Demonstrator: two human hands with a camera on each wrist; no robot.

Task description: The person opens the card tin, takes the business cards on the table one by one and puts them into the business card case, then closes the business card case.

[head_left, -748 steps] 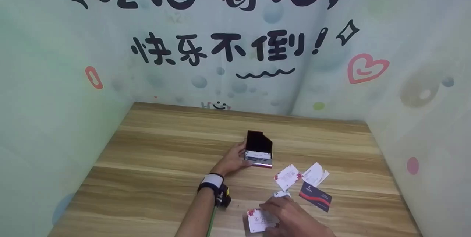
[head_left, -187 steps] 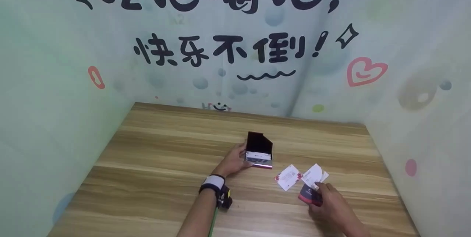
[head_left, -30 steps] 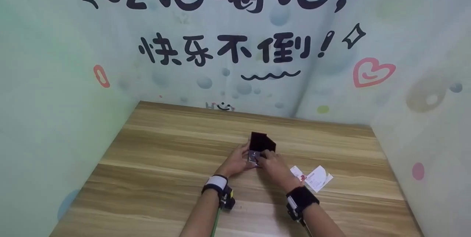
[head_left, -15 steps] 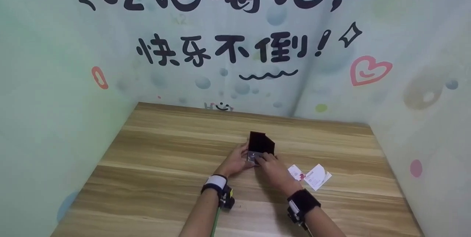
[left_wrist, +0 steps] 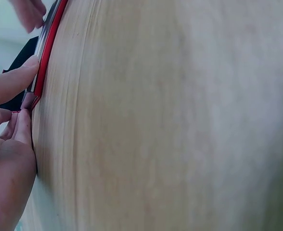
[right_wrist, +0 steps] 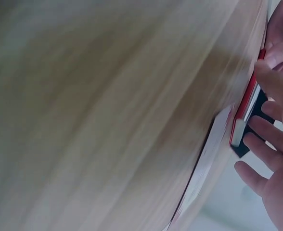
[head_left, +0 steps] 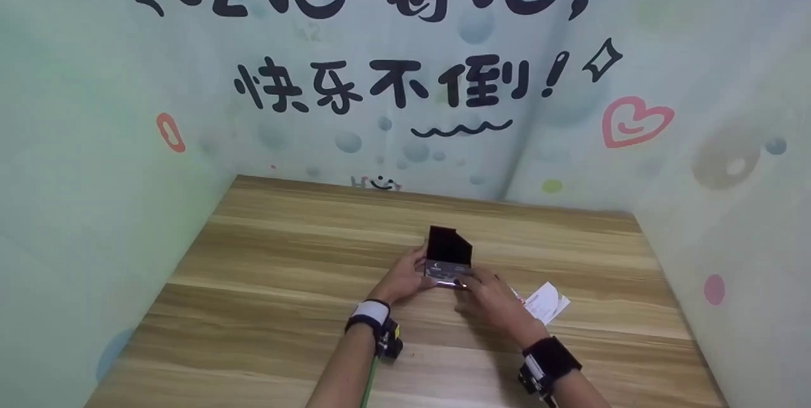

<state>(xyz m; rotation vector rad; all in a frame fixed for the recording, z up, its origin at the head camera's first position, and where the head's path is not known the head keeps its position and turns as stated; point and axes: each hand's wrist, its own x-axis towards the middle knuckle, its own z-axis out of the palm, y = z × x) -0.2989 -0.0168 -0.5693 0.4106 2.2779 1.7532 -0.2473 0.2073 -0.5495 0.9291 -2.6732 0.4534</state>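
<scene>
A business card case (head_left: 449, 244) stands with its black lid raised near the middle of the table; its outer edge (left_wrist: 47, 53) is red in the left wrist view. Inside lies a dark business card (head_left: 447, 267) on top. My left hand (head_left: 403, 276) pinches the case at its left side, thumb in front and fingers behind. My right hand (head_left: 497, 300) is at the case's front right corner. In the right wrist view the right hand (right_wrist: 278, 154) has its fingers loosely spread, with nothing between them, and its thumb close to the case's edge.
To the right of the right hand lie white business cards (head_left: 548, 302), one partly hidden behind that hand. A card (right_wrist: 206, 149) also lies flat beside the case in the right wrist view. Printed cloth walls (head_left: 728, 237) border the wooden table (head_left: 279, 249) at the back and sides.
The dark card went from the table into the case, and cards at the front were cleared earlier. Within the last second my right hand drew back rightward off the card; my left hand stayed.
</scene>
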